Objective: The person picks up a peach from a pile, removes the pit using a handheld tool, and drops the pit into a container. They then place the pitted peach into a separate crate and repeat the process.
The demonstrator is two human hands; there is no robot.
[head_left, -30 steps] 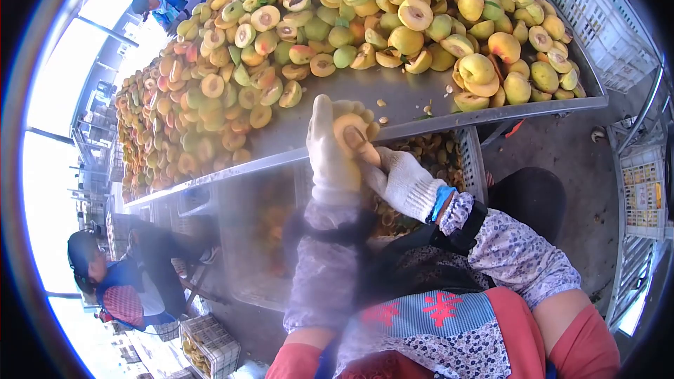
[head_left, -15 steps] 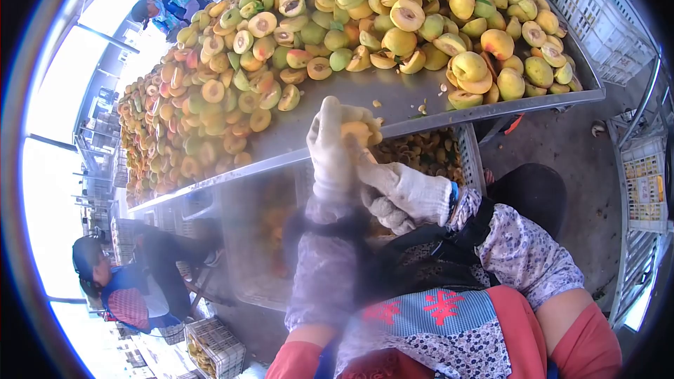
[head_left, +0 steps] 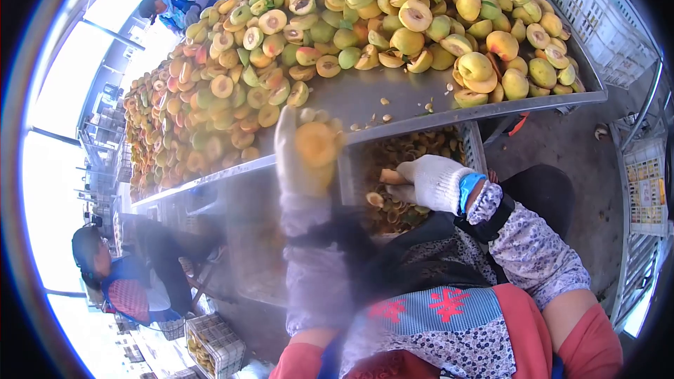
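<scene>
My left hand (head_left: 298,158), in a white glove and blurred by motion, holds a halved fruit (head_left: 317,144) with its orange cut face showing, near the front edge of the metal table (head_left: 351,98). To its right, my right hand (head_left: 437,181), also gloved, grips a small tool with a tan handle (head_left: 393,177). The tool's other end is hidden. Below that hand sits a crate (head_left: 474,146) holding pits and scraps. Many halved green, yellow and orange fruits (head_left: 414,15) are heaped on the table.
White crates (head_left: 597,21) stand at the upper right, another crate (head_left: 644,182) at the right. A seated person (head_left: 126,281) is at the lower left, another person (head_left: 175,8) at the upper left. A crate (head_left: 216,342) stands at the bottom left.
My hands have moved apart. My left hand has shifted left with the fruit, its cut face now in view. My right hand has moved slightly right and upward, over the crate.
</scene>
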